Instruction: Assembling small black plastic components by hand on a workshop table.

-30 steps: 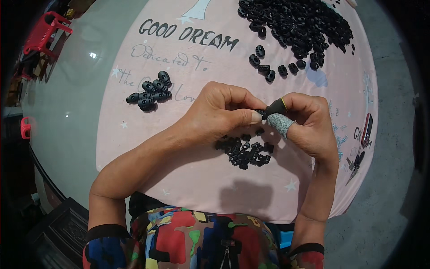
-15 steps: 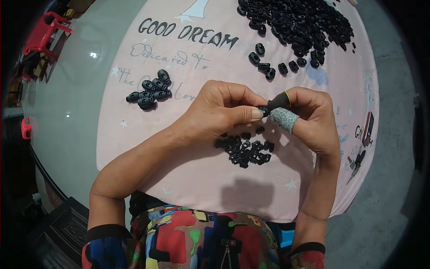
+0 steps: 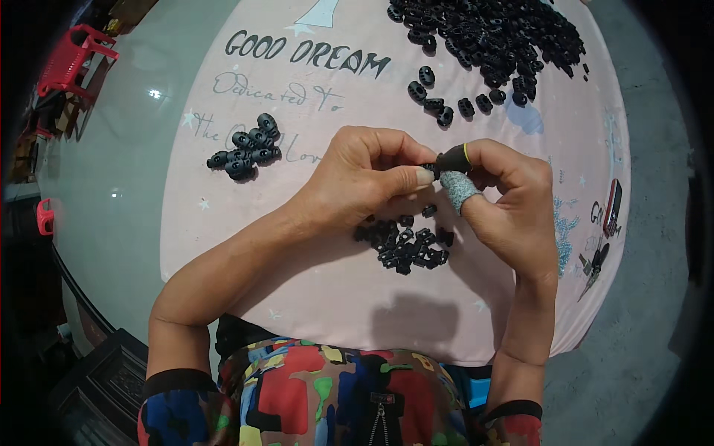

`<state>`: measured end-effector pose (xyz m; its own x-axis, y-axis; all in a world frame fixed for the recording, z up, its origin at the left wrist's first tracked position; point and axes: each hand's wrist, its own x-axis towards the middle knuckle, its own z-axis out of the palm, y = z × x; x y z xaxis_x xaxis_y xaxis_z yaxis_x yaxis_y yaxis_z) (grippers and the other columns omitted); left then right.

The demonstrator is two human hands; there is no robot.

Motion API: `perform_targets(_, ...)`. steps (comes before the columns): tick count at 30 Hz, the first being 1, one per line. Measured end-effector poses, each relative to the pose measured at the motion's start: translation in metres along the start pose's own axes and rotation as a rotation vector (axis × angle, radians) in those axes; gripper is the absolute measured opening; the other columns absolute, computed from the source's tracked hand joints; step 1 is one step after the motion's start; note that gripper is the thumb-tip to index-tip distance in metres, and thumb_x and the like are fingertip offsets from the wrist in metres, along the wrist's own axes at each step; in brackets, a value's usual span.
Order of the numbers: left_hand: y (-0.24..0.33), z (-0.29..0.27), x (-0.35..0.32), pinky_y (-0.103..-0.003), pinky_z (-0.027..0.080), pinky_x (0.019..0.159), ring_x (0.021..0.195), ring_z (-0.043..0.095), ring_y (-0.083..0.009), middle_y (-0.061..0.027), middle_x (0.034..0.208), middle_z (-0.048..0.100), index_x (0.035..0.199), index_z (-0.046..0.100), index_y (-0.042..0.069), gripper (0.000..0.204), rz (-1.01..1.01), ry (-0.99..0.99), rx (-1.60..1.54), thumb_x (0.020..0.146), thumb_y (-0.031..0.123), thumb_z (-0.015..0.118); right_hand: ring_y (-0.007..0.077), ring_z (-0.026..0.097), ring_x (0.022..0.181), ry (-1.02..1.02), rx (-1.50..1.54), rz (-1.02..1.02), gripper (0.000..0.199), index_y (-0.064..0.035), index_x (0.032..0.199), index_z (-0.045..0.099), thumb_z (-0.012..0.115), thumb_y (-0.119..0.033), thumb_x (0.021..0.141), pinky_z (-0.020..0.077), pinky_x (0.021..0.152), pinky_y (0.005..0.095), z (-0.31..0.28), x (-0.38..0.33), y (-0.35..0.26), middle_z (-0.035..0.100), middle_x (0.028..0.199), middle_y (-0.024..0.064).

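Note:
Between the fingertips of both hands is a small black plastic cord lock, mostly hidden by them. My left hand pinches it between thumb and index finger. From the other side, my right hand closes on its end; a dark cover sits on that index finger and a speckled grey wrap on the thumb. Just below the hands lies a loose heap of small black plastic parts. Left of my left hand rests a small group of black cord locks.
A big pile of black cord lock pieces covers the far right, with several strays nearer me. Along the right edge of the pink cloth-covered table lie a red-and-black phone and small snips. A red chair stands far left.
Both hands have shifted slightly up and left with the cord lock. My right index finger now lies more over its end, and the thumb has moved left. The view has shifted slightly.

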<state>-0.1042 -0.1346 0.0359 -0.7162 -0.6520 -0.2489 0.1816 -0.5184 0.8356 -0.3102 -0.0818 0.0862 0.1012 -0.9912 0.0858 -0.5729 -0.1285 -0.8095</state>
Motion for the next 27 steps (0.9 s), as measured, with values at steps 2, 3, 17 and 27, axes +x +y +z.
perform_targets(2, 0.004, 0.004, 0.000, -0.019, 0.047, 0.061, 0.075, 0.062, -0.0055, -0.0021, 0.090, 0.071, 0.114, 0.071, -0.001, 0.021, -0.025, 0.086, 0.033, 0.097, 0.010, 0.073, 0.0138, 0.064, 0.061, 0.111, -0.071, -0.101, 0.019, 0.0019, 0.095, 0.073, 0.069, 0.006, 0.076, 0.0508, 0.057, 0.0278, 0.002, 0.000, 0.004, 0.068, 0.074, 0.0116)
perform_targets(3, 0.003, 0.005, 0.001, -0.019, 0.047, 0.061, 0.075, 0.062, -0.0055, -0.0021, 0.090, 0.071, 0.114, 0.071, -0.001, 0.021, -0.016, 0.087, 0.040, 0.097, 0.010, 0.073, 0.0138, 0.064, 0.061, 0.116, -0.071, -0.111, 0.019, 0.0019, 0.095, 0.073, 0.069, 0.006, 0.076, 0.0508, 0.057, 0.0278, 0.002, 0.001, 0.004, 0.068, 0.074, 0.0116)
perform_targets(17, 0.005, 0.001, -0.002, -0.021, 0.050, 0.071, 0.077, 0.061, -0.0052, 0.0009, 0.090, 0.070, 0.112, 0.072, 0.004, 0.020, 0.006, 0.079, -0.066, 0.095, 0.013, 0.075, 0.0288, 0.064, 0.072, 0.182, -0.356, -0.417, 0.036, 0.0032, 0.104, 0.071, 0.070, 0.009, 0.068, 0.0521, 0.064, 0.0371, 0.007, -0.002, -0.019, 0.070, 0.085, 0.0124)
perform_targets(27, 0.005, 0.003, -0.003, -0.016, 0.046, 0.068, 0.077, 0.059, -0.0015, -0.0006, 0.099, 0.074, 0.114, 0.071, 0.006, 0.022, 0.015, 0.068, -0.255, 0.096, 0.018, 0.074, 0.0290, 0.066, 0.086, 0.217, -0.307, -0.269, 0.044, 0.0052, 0.114, 0.070, 0.079, -0.001, 0.072, 0.0561, 0.072, 0.0350, 0.024, 0.001, -0.008, 0.071, 0.104, 0.0169)
